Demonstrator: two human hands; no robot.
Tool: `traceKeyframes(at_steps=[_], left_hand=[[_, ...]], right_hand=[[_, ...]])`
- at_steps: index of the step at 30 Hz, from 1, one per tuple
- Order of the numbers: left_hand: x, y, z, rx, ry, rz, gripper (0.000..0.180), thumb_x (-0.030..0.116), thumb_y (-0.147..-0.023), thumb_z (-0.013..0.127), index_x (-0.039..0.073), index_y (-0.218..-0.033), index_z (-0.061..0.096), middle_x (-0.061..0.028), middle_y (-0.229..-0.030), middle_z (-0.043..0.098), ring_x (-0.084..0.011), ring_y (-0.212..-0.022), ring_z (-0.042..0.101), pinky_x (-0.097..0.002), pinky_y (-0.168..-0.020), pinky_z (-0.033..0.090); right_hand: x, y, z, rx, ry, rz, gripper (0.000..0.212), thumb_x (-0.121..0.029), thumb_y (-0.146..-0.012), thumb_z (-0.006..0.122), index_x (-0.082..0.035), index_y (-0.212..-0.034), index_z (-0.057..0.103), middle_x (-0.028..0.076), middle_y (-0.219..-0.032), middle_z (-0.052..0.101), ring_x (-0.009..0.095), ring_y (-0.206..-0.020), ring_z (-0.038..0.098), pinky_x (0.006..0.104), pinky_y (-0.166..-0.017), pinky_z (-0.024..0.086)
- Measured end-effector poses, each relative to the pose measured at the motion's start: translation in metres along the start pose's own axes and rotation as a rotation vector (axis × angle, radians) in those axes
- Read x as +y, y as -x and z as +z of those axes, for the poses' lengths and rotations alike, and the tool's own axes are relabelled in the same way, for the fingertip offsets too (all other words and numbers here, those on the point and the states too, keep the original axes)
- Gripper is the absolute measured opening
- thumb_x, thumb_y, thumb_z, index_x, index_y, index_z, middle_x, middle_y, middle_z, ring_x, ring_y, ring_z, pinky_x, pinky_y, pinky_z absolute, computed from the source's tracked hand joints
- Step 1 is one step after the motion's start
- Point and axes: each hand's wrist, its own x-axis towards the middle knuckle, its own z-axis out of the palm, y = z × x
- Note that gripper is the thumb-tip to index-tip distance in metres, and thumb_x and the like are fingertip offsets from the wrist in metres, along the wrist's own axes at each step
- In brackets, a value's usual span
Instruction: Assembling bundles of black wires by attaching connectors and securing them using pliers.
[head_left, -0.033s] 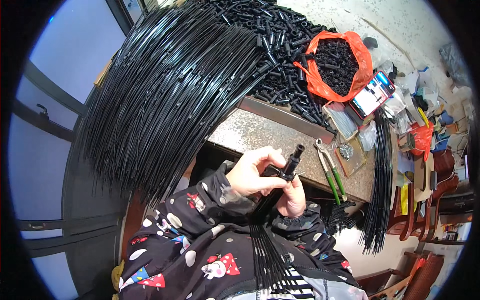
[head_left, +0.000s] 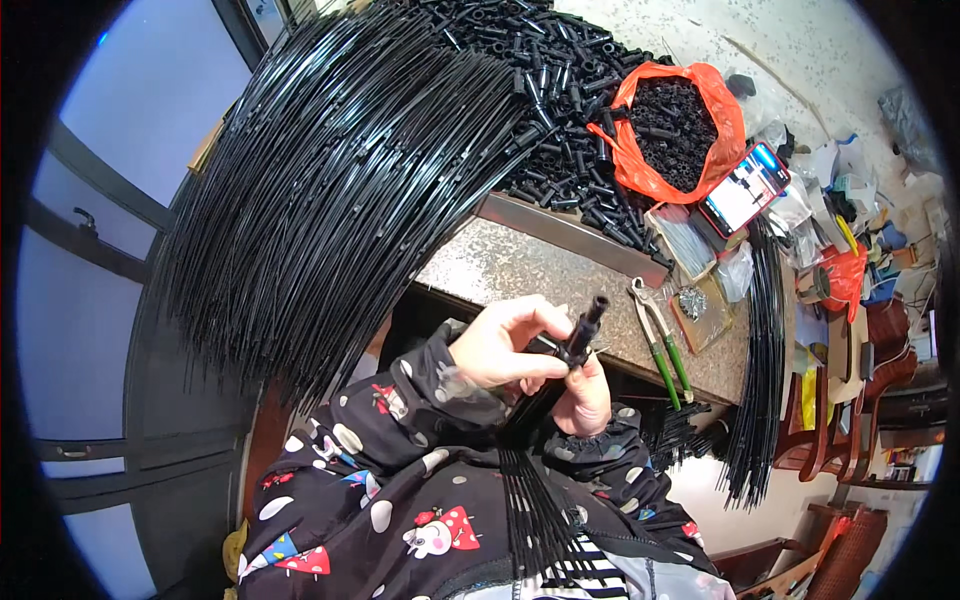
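In front of my body I hold a black plastic tube fitting [head_left: 588, 325], its narrower end tilted up and away. My left hand [head_left: 500, 345] pinches its lower part from the left, thumb and fingers closed on it. From below, my right hand [head_left: 584, 402] closes its thumb and fingers around the same part. The fitting's base is partly hidden by both hands. A bundle of thin black strips [head_left: 530, 500] hangs from beneath my hands onto my lap; how it meets the fitting is hidden.
A large heap of long black strips [head_left: 330, 190] covers the table's left side. Black tube fittings [head_left: 570, 140] pile up behind a metal edge [head_left: 575, 238]. To the right are a red bag [head_left: 733, 120] of small black parts, a phone [head_left: 745, 188] and green-handled pliers [head_left: 660, 345].
The fitting has tipped slightly, its upper end a little lower than before. Both hands have shifted only slightly and keep their hold.
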Motion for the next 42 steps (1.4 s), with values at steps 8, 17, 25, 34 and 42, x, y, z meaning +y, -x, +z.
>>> traceKeyframes(at_steps=[8, 17, 25, 34, 42], left_hand=[[0.004, -0.014, -0.018, -0.457, -0.091, 0.429, 0.018, -0.008, -0.058, 0.057, 0.001, -0.073, 0.056, -0.0125, -0.071, 0.054, -0.0234, -0.073, 0.050, -0.0428, -0.087, 0.024], [0.005, -0.011, -0.017, -0.089, 0.063, -0.175, 0.029, 0.003, -0.064, 0.057, -0.003, -0.091, 0.048, -0.0131, -0.085, 0.052, -0.0220, -0.083, 0.048, -0.0364, -0.084, 0.029], [0.015, -0.014, 0.000, 0.126, -0.738, 0.324, 0.040, 0.006, -0.057, 0.065, 0.000, -0.091, 0.046, -0.0045, -0.082, 0.052, -0.0106, -0.075, 0.050, -0.0236, -0.066, 0.040], [0.030, -0.002, -0.021, -0.094, -0.298, 0.128, 0.028, -0.002, -0.058, 0.061, -0.001, -0.084, 0.051, -0.0059, -0.076, 0.054, -0.0120, -0.070, 0.051, -0.0241, -0.064, 0.042], [-0.012, 0.006, -0.041, -0.216, -0.694, 0.194, 0.073, 0.008, -0.055, 0.064, -0.002, -0.115, 0.023, -0.0123, -0.111, 0.036, -0.0181, -0.103, 0.034, -0.0282, -0.086, 0.026]], right_hand=[[-0.002, 0.002, 0.001, -0.079, 0.153, 0.135, 0.023, -0.020, -0.066, 0.059, -0.002, -0.078, 0.052, 0.006, -0.069, 0.051, 0.015, -0.064, 0.048, 0.0262, -0.060, 0.038], [-0.003, 0.000, 0.005, 0.085, 0.270, -0.087, 0.025, -0.017, -0.069, 0.054, -0.001, -0.084, 0.044, 0.008, -0.068, 0.050, 0.016, -0.064, 0.048, 0.0259, -0.058, 0.038], [0.017, -0.019, 0.024, 0.429, 0.537, -0.654, 0.024, 0.002, -0.070, 0.051, 0.001, -0.094, 0.046, 0.003, -0.084, 0.050, 0.008, -0.073, 0.046, 0.0186, -0.065, 0.037], [-0.018, -0.014, 0.035, 0.096, 0.651, -0.210, 0.007, 0.005, -0.066, 0.054, 0.002, -0.072, 0.054, 0.001, -0.071, 0.052, 0.006, -0.064, 0.046, 0.0175, -0.059, 0.037], [-0.011, -0.015, 0.022, 0.260, 0.640, -0.298, 0.013, 0.003, -0.067, 0.053, 0.002, -0.080, 0.053, 0.002, -0.074, 0.054, 0.006, -0.066, 0.047, 0.0186, -0.063, 0.038]])
